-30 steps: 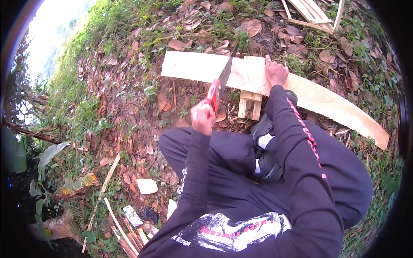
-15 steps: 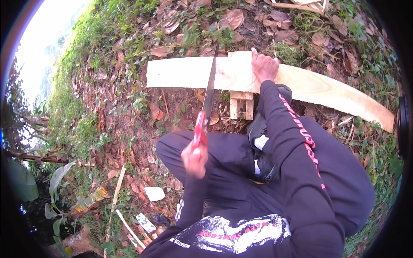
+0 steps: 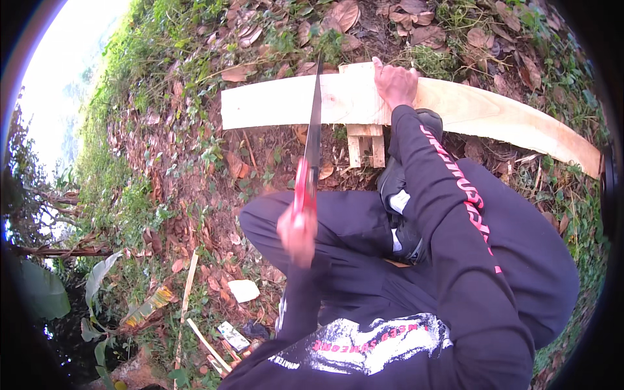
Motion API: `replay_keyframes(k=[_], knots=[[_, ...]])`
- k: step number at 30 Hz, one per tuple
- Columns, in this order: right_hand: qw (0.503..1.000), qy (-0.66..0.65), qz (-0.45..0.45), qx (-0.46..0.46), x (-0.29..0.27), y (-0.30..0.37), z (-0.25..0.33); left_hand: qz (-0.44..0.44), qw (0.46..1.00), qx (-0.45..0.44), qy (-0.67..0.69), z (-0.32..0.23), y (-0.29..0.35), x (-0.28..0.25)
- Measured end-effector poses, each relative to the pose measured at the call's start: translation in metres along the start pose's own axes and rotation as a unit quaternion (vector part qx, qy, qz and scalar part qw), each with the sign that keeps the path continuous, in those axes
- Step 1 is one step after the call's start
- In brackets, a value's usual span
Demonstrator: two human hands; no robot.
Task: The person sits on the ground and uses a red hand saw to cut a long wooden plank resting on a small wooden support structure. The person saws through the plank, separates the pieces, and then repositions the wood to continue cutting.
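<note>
My left hand grips the red handle of a handsaw, blurred a little by motion. The saw's dark blade lies across a long pale wooden plank, its tip reaching past the far edge. Close to the right of the blade, a small wooden stand supports the plank from below. My right hand bears down on the plank just above the stand, fingers curled over the far edge and thumb out. How deep the blade sits in the wood I cannot tell.
My shoe and bent legs are close to the stand and the plank's near edge. Thin wood strips, a pale offcut and a small packet lie at the lower left. Dry leaves and weeds cover the slope.
The view has shifted slightly, so the plank appears higher. The saw stands a little more upright in the picture, still across the plank. My right hand keeps its place on the wood.
</note>
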State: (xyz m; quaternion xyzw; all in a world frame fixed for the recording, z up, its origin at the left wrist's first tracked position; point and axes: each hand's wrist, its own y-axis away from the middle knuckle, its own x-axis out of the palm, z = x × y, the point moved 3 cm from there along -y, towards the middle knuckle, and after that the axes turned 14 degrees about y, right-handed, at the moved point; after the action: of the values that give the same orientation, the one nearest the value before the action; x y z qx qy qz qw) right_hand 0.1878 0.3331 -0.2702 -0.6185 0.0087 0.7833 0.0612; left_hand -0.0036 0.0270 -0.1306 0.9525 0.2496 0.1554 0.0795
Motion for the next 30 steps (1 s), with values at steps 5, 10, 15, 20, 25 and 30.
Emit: replay_keyframes(k=[5, 10, 15, 20, 25, 30], knots=[[0.997, -0.011, 0.076, 0.003, -0.001, 0.0, 0.002, 0.057, 0.998, 0.002, 0.02, 0.018, -0.068, 0.03], [1.0, 0.009, 0.013, 0.014, -0.002, -0.012, -0.006, 0.08, 0.996, 0.001, 0.046, 0.007, -0.02, 0.005], [1.0, -0.003, 0.005, 0.006, 0.005, -0.003, 0.003, 0.068, 0.996, 0.041, -0.029, 0.024, -0.087, 0.043], [1.0, -0.01, 0.01, 0.019, 0.014, -0.012, -0.015, 0.087, 0.996, -0.012, 0.01, 0.005, 0.014, -0.006], [1.0, -0.006, -0.012, -0.006, 0.006, -0.004, 0.014, 0.074, 0.811, 0.402, -0.42, 0.062, -0.106, -0.02], [0.999, 0.014, 0.001, 0.032, 0.017, -0.011, -0.023, 0.092, 0.989, -0.089, 0.072, 0.038, -0.04, -0.004]])
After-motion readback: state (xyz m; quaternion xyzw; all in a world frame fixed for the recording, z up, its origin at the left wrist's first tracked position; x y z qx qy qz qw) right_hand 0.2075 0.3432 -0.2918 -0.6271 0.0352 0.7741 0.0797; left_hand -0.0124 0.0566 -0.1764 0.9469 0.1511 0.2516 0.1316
